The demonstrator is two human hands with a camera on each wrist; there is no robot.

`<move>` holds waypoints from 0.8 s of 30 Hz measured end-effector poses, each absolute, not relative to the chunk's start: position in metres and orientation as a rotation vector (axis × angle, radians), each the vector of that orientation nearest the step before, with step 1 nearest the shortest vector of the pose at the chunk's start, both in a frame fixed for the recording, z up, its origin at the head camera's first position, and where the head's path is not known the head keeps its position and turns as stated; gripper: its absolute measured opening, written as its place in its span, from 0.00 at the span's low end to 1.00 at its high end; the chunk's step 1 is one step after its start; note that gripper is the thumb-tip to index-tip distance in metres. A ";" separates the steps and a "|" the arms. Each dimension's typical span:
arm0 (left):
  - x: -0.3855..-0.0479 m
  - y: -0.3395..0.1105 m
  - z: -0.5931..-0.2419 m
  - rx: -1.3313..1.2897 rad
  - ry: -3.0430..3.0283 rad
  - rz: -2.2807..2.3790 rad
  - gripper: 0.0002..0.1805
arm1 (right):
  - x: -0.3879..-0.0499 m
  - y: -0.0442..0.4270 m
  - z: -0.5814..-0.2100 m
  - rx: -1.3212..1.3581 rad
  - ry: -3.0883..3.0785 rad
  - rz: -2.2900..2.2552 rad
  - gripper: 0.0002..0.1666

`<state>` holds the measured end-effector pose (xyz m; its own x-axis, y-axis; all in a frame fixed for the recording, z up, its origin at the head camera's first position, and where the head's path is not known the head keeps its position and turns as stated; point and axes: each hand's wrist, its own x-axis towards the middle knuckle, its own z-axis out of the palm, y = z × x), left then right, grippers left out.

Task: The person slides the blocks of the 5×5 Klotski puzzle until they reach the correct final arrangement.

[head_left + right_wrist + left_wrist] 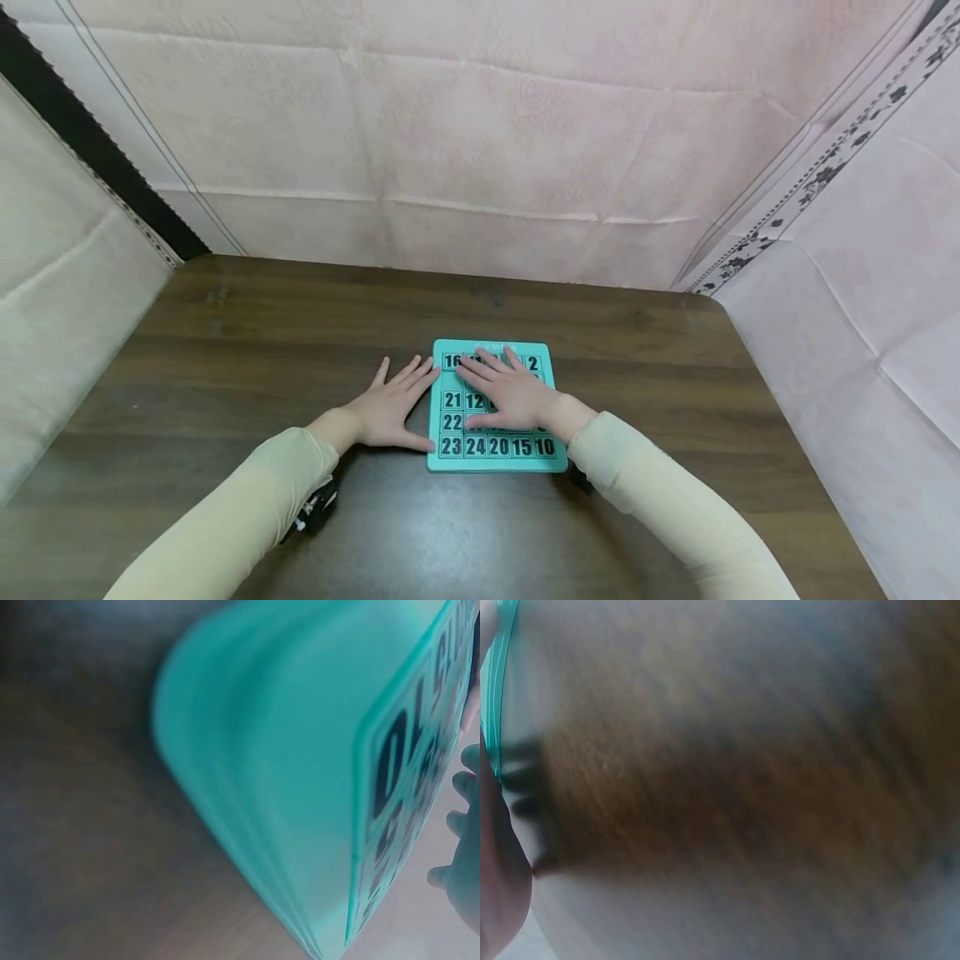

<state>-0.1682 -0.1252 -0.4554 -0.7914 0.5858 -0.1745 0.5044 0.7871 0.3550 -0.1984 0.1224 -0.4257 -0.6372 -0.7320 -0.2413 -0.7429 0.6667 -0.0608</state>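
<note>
A turquoise board [497,464] with black-numbered tiles lies on the brown wooden table. My left hand [386,414] has its fingers spread, with the fingertips and thumb at the board's left edge. Over the tiles is my right hand [517,398], fingers spread, covering part of the middle and upper rows. The bottom row reads 23, 24, 20, 15, 10. In the left wrist view the left hand [501,877] shows at the left edge beside the board [495,697]. The right wrist view has the board's corner [300,750] up close, with the right hand [466,855] at the right edge.
The wooden table [360,317] extends around the board. Pale patterned cloth [465,150] hangs behind it, and more cloth stands at the left [67,275] and right [862,292] sides. A black device [318,504] is at the left wrist.
</note>
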 end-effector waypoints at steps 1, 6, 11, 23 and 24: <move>-0.168 -0.125 -0.455 0.840 2.701 0.417 0.61 | -0.200 0.122 -0.427 -1.178 2.634 0.072 0.52; -0.167 -0.124 -0.455 0.842 2.697 0.425 0.60 | -0.205 0.118 -0.429 -1.140 2.619 0.115 0.52; -0.167 -0.124 -0.453 0.840 2.704 0.430 0.60 | -0.207 0.117 -0.428 -1.135 2.618 0.111 0.52; -0.167 -0.125 -0.453 0.838 2.701 0.419 0.60 | -0.202 0.118 -0.428 -1.173 2.607 0.142 0.53; -0.167 -0.125 -0.453 0.838 2.700 0.418 0.60 | -0.201 0.118 -0.428 -1.180 2.605 0.146 0.53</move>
